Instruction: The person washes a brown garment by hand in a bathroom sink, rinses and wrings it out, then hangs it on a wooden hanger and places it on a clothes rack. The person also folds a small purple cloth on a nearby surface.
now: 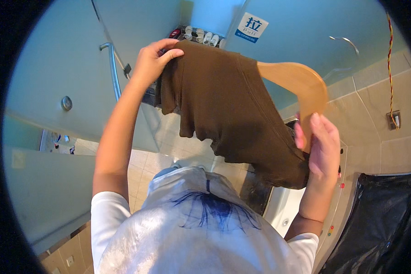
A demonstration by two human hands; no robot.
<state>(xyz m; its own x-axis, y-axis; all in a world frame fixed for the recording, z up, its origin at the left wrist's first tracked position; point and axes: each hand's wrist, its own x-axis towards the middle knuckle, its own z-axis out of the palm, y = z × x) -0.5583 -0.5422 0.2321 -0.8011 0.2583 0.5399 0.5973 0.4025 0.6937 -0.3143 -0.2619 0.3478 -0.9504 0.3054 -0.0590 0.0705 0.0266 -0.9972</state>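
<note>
A dark brown knit garment (222, 102) hangs in front of me, with a ribbed seam along its right-hand edge. Part of a wide, curved wooden clothes hanger (304, 78) comes out of that edge; the rest of it is hidden by the cloth. At the garment's upper left end, my left hand (154, 61) pinches the fabric between thumb and fingers. My right hand (323, 147) grips the bare lower end of the hanger, and the garment's right side drapes close beside that palm. No hanger hook shows.
Frosted glass panels surround me, one with a metal handle (113, 72), another bearing a sign (251, 27). Several shoes (205, 37) stand beyond. At right are a white basin or tub (284, 212), black sheeting (373, 219) and a twisted cord (390, 68) running to a wall socket.
</note>
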